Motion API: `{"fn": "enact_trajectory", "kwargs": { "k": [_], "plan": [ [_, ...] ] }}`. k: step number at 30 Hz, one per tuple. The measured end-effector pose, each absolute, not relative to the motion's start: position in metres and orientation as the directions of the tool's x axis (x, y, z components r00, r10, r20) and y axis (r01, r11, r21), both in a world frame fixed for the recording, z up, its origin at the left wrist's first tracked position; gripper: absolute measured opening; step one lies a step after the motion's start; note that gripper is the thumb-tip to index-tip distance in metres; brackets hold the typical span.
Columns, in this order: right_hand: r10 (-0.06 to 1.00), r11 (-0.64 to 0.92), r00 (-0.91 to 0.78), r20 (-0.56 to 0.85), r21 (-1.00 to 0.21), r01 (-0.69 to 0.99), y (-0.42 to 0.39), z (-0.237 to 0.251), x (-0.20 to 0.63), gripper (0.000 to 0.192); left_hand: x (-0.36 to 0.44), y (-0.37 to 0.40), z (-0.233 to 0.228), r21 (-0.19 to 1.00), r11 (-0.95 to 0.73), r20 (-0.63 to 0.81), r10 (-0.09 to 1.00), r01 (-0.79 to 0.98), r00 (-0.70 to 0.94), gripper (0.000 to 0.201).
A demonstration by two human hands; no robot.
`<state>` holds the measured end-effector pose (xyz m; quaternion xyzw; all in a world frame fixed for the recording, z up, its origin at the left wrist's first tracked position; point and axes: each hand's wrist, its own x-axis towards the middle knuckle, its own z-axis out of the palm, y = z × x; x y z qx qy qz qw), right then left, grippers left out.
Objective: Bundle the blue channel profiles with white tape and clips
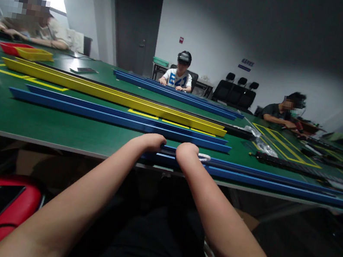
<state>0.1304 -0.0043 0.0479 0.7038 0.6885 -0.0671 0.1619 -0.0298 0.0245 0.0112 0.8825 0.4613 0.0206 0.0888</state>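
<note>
two bare hands at the near edge of the green worktop (59,128), both over one long blue channel-shaped rail (280,187); the rail lies along that edge, running off toward the right, a thin black strip (249,172) lying lengthwise in it. left hand (152,142) at the rail's left end, right hand (186,152) just beside it, small gap between. wrists bent, fingers mostly hidden, so can't tell whether either grip is wide, narrow or closed on the strip. white loop-shaped item (205,157) right by the right hand, can't tell if held. farther in: another long blue rail (120,118), then a long yellow rail (114,95), roughly parallel. crumpled clear plastic (267,147) right of the yellow one. red shallow tray (11,48) and yellow shallow tray (35,54) far left. person in a white printed shirt (178,78) seated across, hands near more blue rails (177,94).
</note>
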Motion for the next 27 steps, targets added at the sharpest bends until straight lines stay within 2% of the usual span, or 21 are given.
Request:
{"fn": "enact_trajectory", "kwargs": {
  "k": [11,18,24,27],
  "plan": [
    [0.949,-0.058,0.1,-0.3,0.146,0.988,-0.003,0.045,0.134,0.037,0.012,0.029,0.008,0.234,-0.558,-0.087,0.804,0.796,0.589,0.027],
    [0.95,-0.045,0.085,-0.301,0.138,0.989,-0.005,0.047,0.137,0.037,0.004,0.02,0.006,0.184,-0.543,0.03,0.836,0.819,0.548,0.024],
    [0.946,0.018,0.028,-0.323,0.14,0.99,-0.007,0.055,0.147,0.044,0.001,0.021,0.005,0.21,-0.588,0.028,0.802,0.781,0.597,0.022],
    [0.94,0.151,-0.094,-0.329,0.151,0.977,-0.007,0.065,0.157,0.052,-0.02,0.023,0.004,0.228,-0.609,0.024,0.784,0.76,0.621,0.022]
  ]
}}
